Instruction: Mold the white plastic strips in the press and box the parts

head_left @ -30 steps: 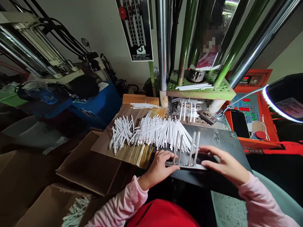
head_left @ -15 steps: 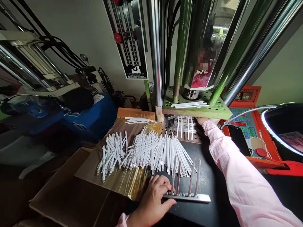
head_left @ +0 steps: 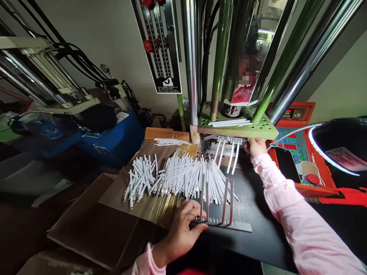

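Two metal racks, each w/ four white sticks. At front, the near rack [head_left: 229, 226] lies on the black tabletop [head_left: 258, 198]; the left hand [head_left: 183, 227] grips its left end, fingers curled over, thumb below. Beyond, the far rack [head_left: 229, 139] is under the green press plate [head_left: 258, 131], w/ the right hand [head_left: 256, 146] pinching its right end. 0.5 s ago it lay flat; now it's raised, sticks slanting fwd. The loose stick pile [head_left: 177, 175] lies between the racks.

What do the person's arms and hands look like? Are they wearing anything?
The left sleeve and right sleeve are long and light pink, and they reach the wrists. The left hand and right hand are bare, with no gloves.
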A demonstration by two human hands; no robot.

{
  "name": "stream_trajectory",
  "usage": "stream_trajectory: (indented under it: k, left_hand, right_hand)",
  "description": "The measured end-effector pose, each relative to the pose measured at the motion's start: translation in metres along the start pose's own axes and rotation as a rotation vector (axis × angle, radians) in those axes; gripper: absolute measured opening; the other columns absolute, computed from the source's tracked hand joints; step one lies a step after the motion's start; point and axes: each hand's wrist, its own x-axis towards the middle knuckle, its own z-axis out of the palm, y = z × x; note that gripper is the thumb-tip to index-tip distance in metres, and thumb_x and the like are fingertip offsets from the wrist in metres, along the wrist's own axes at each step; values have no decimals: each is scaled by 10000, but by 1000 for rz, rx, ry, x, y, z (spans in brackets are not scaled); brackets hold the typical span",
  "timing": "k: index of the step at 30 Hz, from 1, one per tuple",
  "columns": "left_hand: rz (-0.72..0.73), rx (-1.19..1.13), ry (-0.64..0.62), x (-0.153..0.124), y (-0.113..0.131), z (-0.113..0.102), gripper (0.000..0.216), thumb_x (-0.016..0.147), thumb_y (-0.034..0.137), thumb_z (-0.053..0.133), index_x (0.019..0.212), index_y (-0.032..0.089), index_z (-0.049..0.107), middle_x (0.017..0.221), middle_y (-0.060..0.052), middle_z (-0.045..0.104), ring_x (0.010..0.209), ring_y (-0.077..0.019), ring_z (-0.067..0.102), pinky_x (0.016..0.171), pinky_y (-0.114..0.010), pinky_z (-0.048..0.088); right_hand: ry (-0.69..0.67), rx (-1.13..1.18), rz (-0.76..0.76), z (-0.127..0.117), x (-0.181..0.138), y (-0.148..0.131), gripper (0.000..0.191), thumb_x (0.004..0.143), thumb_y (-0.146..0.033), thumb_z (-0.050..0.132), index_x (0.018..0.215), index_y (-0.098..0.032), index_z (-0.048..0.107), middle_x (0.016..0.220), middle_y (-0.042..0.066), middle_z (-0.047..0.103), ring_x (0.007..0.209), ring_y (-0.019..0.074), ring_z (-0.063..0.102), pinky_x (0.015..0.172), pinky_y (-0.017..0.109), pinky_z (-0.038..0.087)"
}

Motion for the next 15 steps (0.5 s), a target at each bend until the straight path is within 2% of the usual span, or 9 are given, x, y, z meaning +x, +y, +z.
stream_trajectory:
  k: [3, 6, 8, 12, 15]
  left_hand:
    - [63, 1, 50, 8, 15, -26, 101, 930, 278, 671, 994, 200, 680, 978, -61, 662, 947, -202, 637, 858, -314, 524]
    - [94, 54, 92, 22, 25, -49, 98, 917, 279, 688, 980, 204, 684, 982, -55, 668, 961, -203, 648, 867, -308, 531]
    - [104, 93, 119, 33, 27, -57, 86, 896, 259, 712, 954, 200, 686, 970, -48, 668, 955, -202, 652, 883, -313, 527]
    - [112, 108, 163, 54, 21, -53, 70, 860, 189, 737, 915, 189, 693, 965, -48, 660, 968, -207, 651, 941, -339, 513]
    - [130, 96, 170, 64, 15, -43, 88, 843, 153, 745, 914, 181, 701, 947, -49, 647, 955, -207, 645, 928, -347, 516]
  right_hand:
    - [45, 48, 83, -23, -55, -6, 532, 696, -743, 690, 739, -274, 442, 495, -54, 467, 397, 102, 398, 350, 244, 314]
    - [6, 64, 152, -44, -122, -14, 537, 685, -713, 737, 730, -271, 435, 500, -55, 474, 410, 106, 408, 366, 249, 307]
    - [-27, 60, 195, -53, -166, -17, 527, 698, -699, 745, 727, -266, 446, 493, -53, 472, 411, 114, 413, 371, 255, 312]
    - [-117, -17, 271, -60, -234, -8, 479, 788, -695, 667, 741, -258, 475, 492, -47, 484, 397, 125, 400, 378, 264, 324]
    - [-188, -270, 163, -69, -257, 9, 463, 872, -706, 522, 752, -260, 485, 484, -47, 471, 398, 141, 421, 404, 268, 341]
